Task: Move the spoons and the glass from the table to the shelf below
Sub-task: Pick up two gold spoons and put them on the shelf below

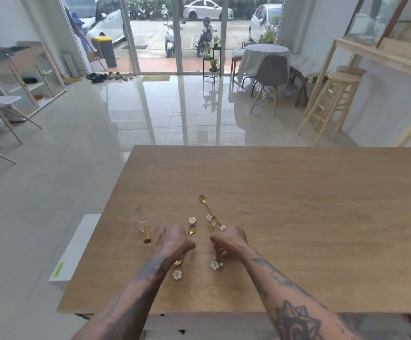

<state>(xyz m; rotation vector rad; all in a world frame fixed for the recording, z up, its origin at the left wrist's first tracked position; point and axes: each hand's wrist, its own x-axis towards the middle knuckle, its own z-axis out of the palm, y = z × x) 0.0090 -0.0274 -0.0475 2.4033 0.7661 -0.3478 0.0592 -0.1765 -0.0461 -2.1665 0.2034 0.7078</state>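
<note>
Several gold spoons with white flower ends lie on the wooden table (297, 204). My left hand (173, 239) is closed over spoons (191, 230) whose bowl and flower (177, 274) stick out on either side. My right hand (229, 240) grips another spoon (214, 256) that hangs down to a flower end. One spoon (205, 204) lies loose farther back, partly crossing another. A clear glass (146, 218) with a gold stem lies on its side to the left of my left hand, untouched.
The table's left edge runs close to the glass, with a white box (76, 246) on the floor beside it. Tiled floor, chairs and wooden stools stand beyond. The shelf below is hidden under the tabletop.
</note>
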